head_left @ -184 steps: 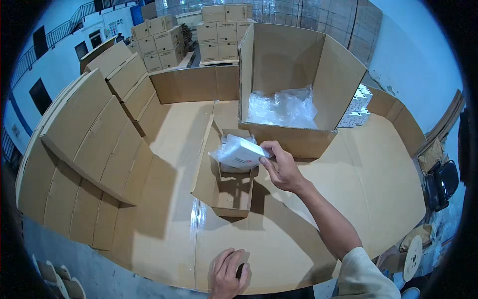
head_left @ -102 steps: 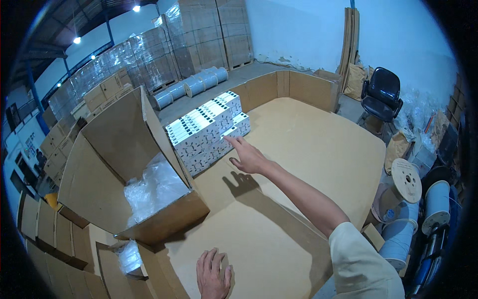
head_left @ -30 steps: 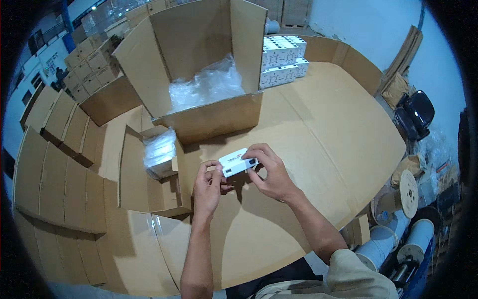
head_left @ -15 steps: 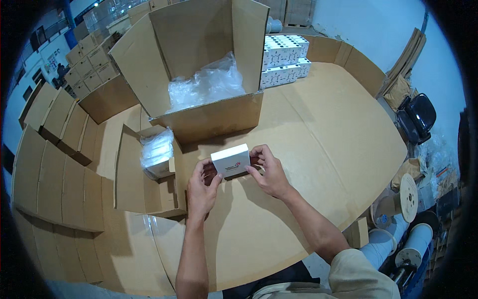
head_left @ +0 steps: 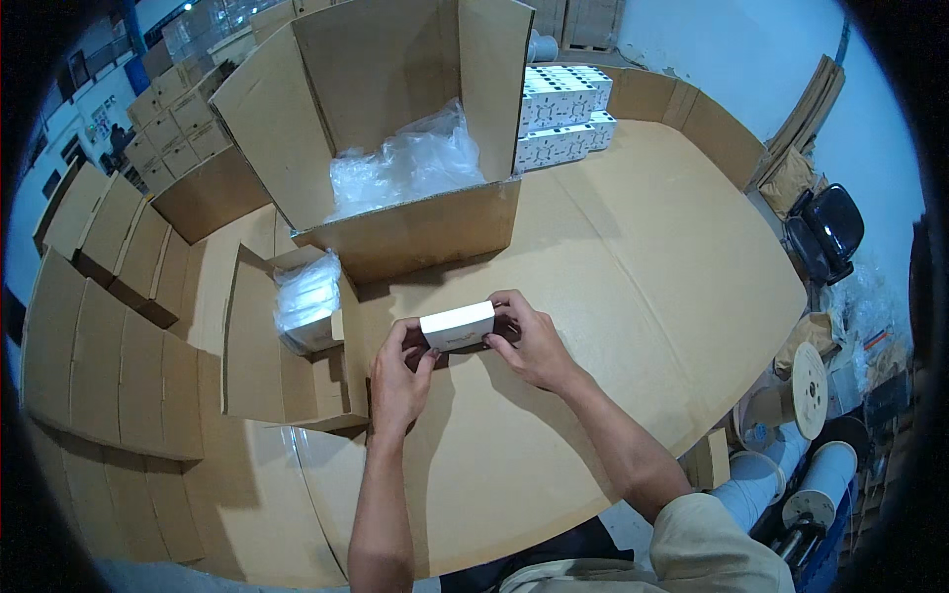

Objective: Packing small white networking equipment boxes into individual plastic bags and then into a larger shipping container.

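Observation:
A small white box (head_left: 458, 327) is held between my two hands above the cardboard-covered table. My left hand (head_left: 400, 381) grips its left end, thumb at the near lower corner and fingers behind. Closed on its right end is my right hand (head_left: 529, 344). The box is tipped so its plain narrow side faces up, and its printed face is seen only at a steep slant. Left of my left hand stands an open small carton (head_left: 297, 366), with several items in clear plastic wrap (head_left: 308, 296) in its far part.
A large open carton (head_left: 415, 232) holding clear plastic bags (head_left: 410, 163) stands at the back. White printed boxes (head_left: 563, 114) are stacked behind it to the right. Brown cartons (head_left: 114, 361) line the left side. Cable spools (head_left: 811, 390) and a black chair (head_left: 828, 229) stand off the table's right edge.
The white box has been tilted in my hands, so its printed face, plainly visible before, is now foreshortened and turned down. Both hands keep their grip in nearly the same place.

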{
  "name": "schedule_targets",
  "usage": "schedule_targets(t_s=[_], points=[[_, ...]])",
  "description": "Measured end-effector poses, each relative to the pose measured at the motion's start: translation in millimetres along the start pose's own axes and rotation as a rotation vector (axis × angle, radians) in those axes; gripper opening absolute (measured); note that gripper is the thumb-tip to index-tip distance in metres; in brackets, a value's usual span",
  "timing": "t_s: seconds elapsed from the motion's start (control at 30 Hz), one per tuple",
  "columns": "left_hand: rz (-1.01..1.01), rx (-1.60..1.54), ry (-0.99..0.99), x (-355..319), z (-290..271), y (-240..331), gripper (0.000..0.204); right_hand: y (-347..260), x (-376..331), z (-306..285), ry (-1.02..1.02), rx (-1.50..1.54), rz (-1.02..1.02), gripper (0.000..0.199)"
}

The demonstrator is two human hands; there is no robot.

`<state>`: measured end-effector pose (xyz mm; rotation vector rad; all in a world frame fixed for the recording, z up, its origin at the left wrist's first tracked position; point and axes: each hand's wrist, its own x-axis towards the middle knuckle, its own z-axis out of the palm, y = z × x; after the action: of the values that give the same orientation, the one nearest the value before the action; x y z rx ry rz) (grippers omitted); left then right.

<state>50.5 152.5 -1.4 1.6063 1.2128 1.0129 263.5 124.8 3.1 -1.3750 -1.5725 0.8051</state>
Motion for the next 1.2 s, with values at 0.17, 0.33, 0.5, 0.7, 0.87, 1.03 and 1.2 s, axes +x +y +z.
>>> schedule_targets(t_s=[0.17, 0.33, 0.5, 0.7, 0.87, 1.03, 1.2], points=[[0.004, 0.013, -0.025, 0.3, -1.3, 8.8, 0.038, 1.4, 1.1, -2.4, -0.032, -0.041, 0.033, 0.048], [0.047, 0.123, -0.012, -9.9, -5.5, 22.7, 0.068, -5.7, -0.9, -5.1, -0.069, 0.051, -0.021, 0.058], [0.100, 0.191, 0.073, -16.2, -13.4, 53.7, 0.063, 2.0, -4.0, -10.6, -0.061, 0.026, -0.022, 0.062], [0.301, 0.232, 0.225, 21.3, -18.8, 113.3, 0.033, 16.9, -3.9, -9.4, -0.015, 0.071, -0.027, 0.059], [0.356, 0.176, 0.384, 103.2, -49.5, 154.2, 0.019, 7.5, -4.4, -8.4, 0.009, -0.005, -0.070, 0.055], [0.340, 0.211, 0.402, 219.5, -79.8, 163.0, 0.021, -13.2, -13.3, -17.6, -0.039, -0.265, -0.039, 0.052], [0.340, 0.698, 0.074, 280.4, -81.3, 152.1, 0.021, -15.6, -17.9, -32.6, -0.098, -0.270, -0.043, 0.050]])
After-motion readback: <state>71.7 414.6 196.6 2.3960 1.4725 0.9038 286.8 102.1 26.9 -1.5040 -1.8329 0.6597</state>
